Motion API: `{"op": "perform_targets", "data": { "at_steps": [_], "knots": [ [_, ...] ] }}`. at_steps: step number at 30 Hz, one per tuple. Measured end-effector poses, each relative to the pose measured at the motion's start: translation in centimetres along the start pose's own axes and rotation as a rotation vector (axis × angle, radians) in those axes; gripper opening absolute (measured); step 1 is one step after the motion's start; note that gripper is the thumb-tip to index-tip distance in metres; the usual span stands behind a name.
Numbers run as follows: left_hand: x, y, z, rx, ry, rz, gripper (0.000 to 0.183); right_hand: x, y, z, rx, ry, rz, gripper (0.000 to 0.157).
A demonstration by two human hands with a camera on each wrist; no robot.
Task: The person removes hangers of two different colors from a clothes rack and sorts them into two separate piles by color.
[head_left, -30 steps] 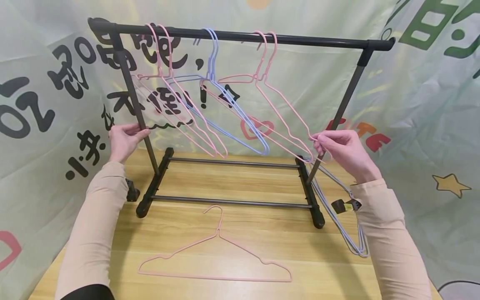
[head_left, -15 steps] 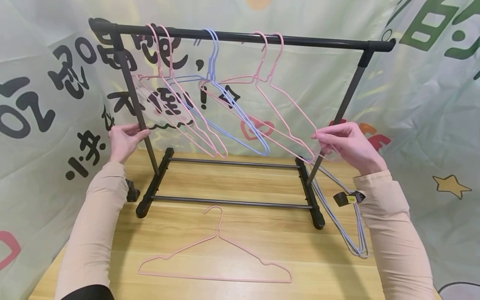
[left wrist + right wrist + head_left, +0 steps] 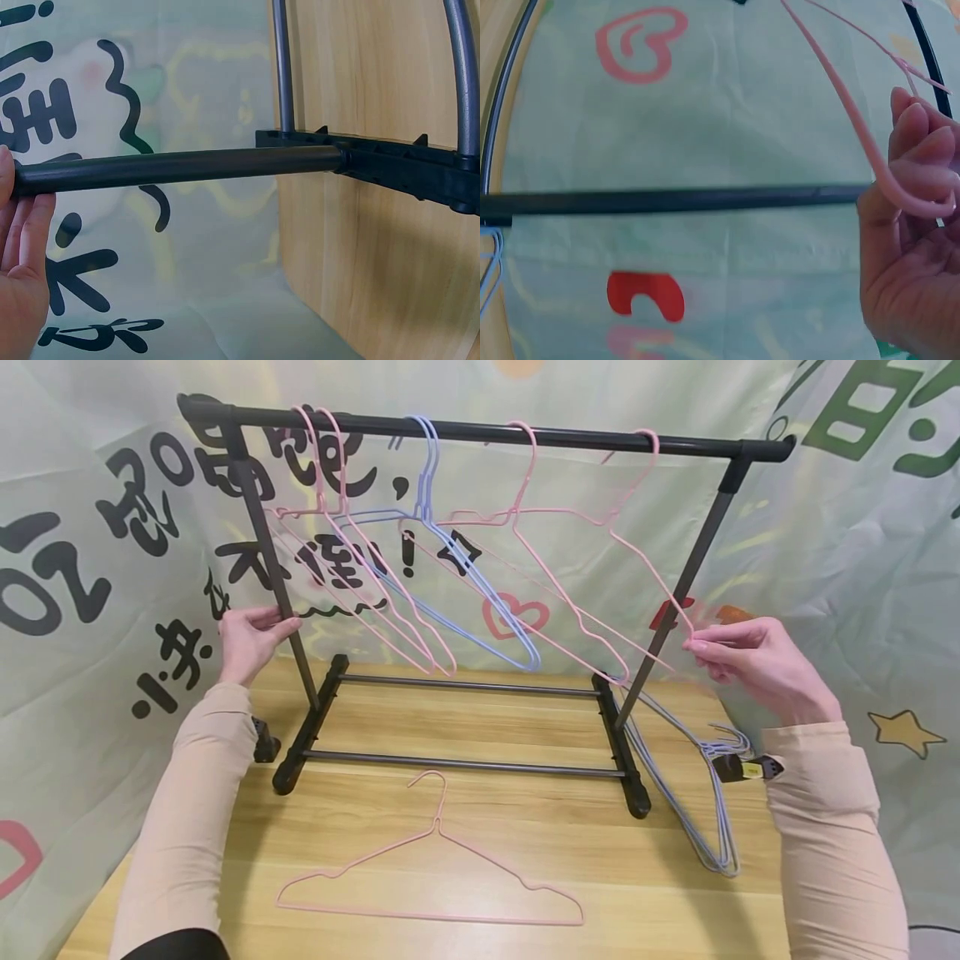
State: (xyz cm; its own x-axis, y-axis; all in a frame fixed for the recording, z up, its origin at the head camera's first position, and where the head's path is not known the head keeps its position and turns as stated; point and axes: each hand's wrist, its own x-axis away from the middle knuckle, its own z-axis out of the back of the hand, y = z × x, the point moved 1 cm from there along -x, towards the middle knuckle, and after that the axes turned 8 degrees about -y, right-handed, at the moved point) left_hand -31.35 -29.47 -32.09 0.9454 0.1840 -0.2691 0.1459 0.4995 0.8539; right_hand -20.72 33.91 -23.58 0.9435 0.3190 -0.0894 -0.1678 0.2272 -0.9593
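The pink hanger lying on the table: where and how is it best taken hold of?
Probably by its neck, just below the hook, pinched from above. The hanger is thin and lies flat, so overhead access looks easiest; its hook points toward the rack and its bottom bar lies nearest the person, so reach from the bar's side, leaving the hook free.

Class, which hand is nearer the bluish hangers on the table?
Right. The right hand, pinching a pink hanger, is above the table at the same end of the rack as the bluish hangers; the left hand holds the upright at the opposite end.
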Motion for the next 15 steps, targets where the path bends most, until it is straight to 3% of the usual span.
{"op": "perform_targets", "data": {
  "at_steps": [5, 15],
  "knots": [
    [-0.1, -0.1, 0.0, -0.005, -0.010, 0.000, 0.048, 1.0, 0.6, 1.7, 0.056, 0.072, -0.045, 0.021],
    [-0.1, 0.0, 0.0, -0.010, -0.002, -0.005, 0.047, 2.4, 1.8, 3.4, -0.029, 0.118, -0.040, 0.014]
  ]
}}
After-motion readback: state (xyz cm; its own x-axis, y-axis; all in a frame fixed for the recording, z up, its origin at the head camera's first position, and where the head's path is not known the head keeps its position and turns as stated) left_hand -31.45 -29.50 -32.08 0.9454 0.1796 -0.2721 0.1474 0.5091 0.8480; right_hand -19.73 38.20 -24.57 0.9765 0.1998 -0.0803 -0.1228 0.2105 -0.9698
